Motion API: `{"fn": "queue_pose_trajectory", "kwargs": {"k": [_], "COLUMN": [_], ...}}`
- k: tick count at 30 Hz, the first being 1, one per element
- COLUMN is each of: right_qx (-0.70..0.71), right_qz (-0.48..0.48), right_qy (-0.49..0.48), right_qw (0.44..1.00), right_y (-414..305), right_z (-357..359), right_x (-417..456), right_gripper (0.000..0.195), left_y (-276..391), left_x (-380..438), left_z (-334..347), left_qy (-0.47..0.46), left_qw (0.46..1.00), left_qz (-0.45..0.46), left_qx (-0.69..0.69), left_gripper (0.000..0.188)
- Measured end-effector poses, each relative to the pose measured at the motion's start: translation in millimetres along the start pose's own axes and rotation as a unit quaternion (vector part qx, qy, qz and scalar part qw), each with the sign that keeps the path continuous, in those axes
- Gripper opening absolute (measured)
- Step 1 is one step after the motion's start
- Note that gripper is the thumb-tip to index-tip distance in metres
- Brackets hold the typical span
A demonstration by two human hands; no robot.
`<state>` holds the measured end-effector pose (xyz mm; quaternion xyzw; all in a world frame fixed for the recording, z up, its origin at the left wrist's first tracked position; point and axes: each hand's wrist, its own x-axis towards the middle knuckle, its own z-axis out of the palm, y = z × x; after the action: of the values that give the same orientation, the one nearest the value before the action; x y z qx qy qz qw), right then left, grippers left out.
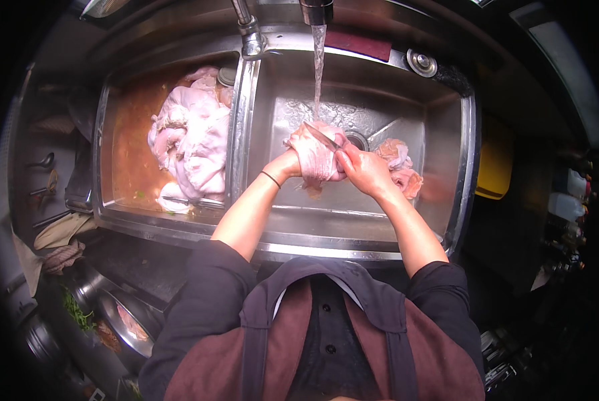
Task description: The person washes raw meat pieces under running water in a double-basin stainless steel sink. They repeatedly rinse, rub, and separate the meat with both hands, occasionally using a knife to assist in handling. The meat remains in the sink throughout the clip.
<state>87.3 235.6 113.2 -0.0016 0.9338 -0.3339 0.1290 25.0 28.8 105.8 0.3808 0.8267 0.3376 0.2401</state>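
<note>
Over the right basin of a steel double sink [329, 250], a pale pink piece of raw meat or tripe [315, 156] drapes over my left hand [290, 163], which holds it from beneath. My right hand [362, 168] grips a small knife [321, 135], its blade lying against the top of the piece. Water runs from the faucet [317, 11] just behind the piece. More pink pieces [404, 168] rest on the basin floor to the right of my right hand, beside the drain [355, 141]. My left fingers are largely hidden under the piece.
A large pale heap of similar raw meat [194, 135] lies in reddish water in the left basin. A metal divider [244, 110] separates the basins. A sink strainer [422, 62] sits on the back right rim. Metal bowls [129, 321] stand lower left; a yellow bin [495, 160] is at right.
</note>
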Motion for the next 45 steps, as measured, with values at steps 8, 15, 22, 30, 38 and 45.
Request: {"fn": "queue_pose_trajectory", "kwargs": {"k": [8, 15, 22, 30, 38, 45], "right_qx": [0.157, 0.361, 0.486, 0.377, 0.074, -0.057], "right_qz": [0.053, 0.201, 0.263, 0.268, 0.165, 0.123], "right_qy": [0.013, 0.108, 0.159, 0.077, 0.047, -0.137], "right_qw": [0.986, 0.904, 0.818, 0.883, 0.982, 0.981], "right_y": [25, 54, 74, 74, 107, 69], "right_z": [41, 77, 45, 58, 99, 114], "right_x": [27, 7, -17, -38, -16, 3], "right_gripper": [0.043, 0.038, 0.033, 0.033, 0.04, 0.038], "left_y": [-13, -47, -31, -44, -81, -88], "left_x": [1, -12, 70, 49, -30, -31], "left_z": [31, 78, 139, 122, 87, 77], "left_qy": [0.026, 0.269, 0.257, 0.007, 0.23, 0.318], "left_qw": [0.56, 0.789, 0.966, 0.956, 0.852, 0.819], "left_qz": [0.002, -0.38, 0.032, -0.258, -0.466, -0.474], "left_qx": [-0.828, -0.4, 0.021, 0.138, -0.069, -0.059], "left_gripper": [0.044, 0.022, 0.025, 0.032, 0.039, 0.042]}}
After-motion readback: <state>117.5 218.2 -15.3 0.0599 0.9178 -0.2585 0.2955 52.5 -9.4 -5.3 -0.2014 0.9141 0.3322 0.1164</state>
